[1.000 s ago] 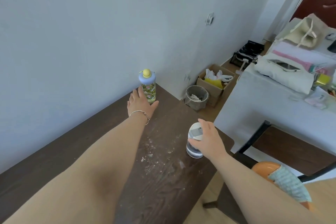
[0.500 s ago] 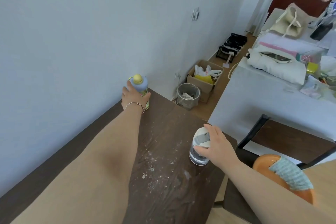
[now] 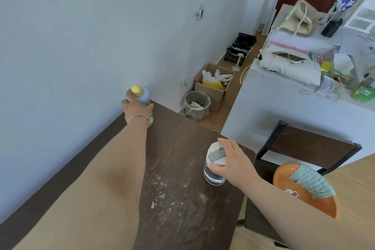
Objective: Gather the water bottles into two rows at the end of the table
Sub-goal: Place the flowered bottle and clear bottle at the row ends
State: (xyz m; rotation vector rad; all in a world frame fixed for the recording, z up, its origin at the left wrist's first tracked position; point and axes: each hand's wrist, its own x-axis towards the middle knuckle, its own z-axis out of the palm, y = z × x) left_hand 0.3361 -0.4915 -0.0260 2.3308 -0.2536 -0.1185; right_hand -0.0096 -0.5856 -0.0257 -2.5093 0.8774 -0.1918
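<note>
A small bottle with a pale blue lid and a yellow knob (image 3: 140, 94) stands at the far corner of the dark wooden table (image 3: 178, 199), against the wall. My left hand (image 3: 136, 109) is wrapped around its body, hiding most of its green label. A clear bottle with a white and grey lid (image 3: 215, 163) stands near the table's right edge. My right hand (image 3: 233, 160) grips it from the right side, fingers over the lid and thumb on the glass.
White powdery smears mark the tabletop between my arms. A chair (image 3: 304, 148) and an orange bowl with a teal cloth (image 3: 304, 186) sit right of the table. Beyond the table end are a bin (image 3: 196, 103) and a cardboard box (image 3: 213, 85). A cluttered white counter (image 3: 294, 95) lies far right.
My left hand has gone from beside the blue-lidded bottle to closed around it. My right hand has kept hold of the clear bottle. The camera has tilted up and to the right.
</note>
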